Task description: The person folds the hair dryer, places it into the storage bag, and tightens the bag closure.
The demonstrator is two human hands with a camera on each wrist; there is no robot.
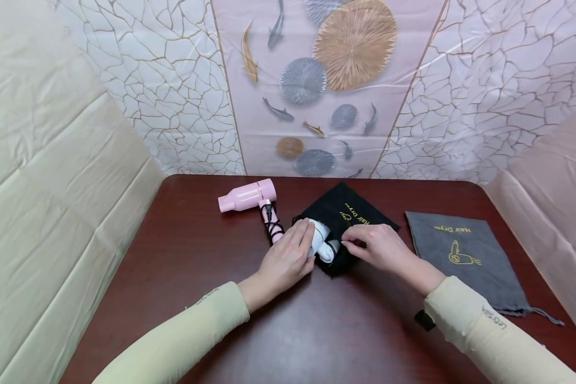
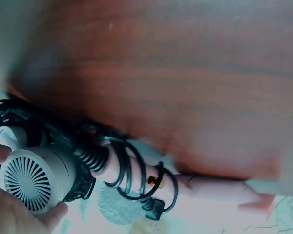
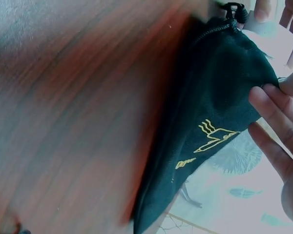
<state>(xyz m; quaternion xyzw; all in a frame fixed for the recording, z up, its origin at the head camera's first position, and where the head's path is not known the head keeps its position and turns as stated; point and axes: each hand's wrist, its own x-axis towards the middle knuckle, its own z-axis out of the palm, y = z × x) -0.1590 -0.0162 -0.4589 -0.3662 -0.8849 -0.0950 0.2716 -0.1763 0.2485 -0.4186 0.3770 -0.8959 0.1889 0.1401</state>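
A white hair dryer (image 1: 319,233) sits at the mouth of a black drawstring bag (image 1: 342,198), its nozzle end partly inside. My left hand (image 1: 290,253) grips the dryer's body from the left; the left wrist view shows a thumb and finger either side of its round slotted vent (image 2: 28,184). With thumb and fingertips my right hand (image 1: 376,242) pinches the bag's edge, just right of the dryer. Gold dryer print (image 3: 212,137) marks the bag's cloth. Just beyond my left hand lies a pink hair dryer (image 1: 249,195), black cord wound around its handle.
A grey drawstring bag (image 1: 465,256) with gold lettering lies flat on the right side of the brown table (image 1: 288,325). Beside my right sleeve is a small black object (image 1: 424,320). Draped cloth (image 1: 182,90) stands behind the table and along both sides.
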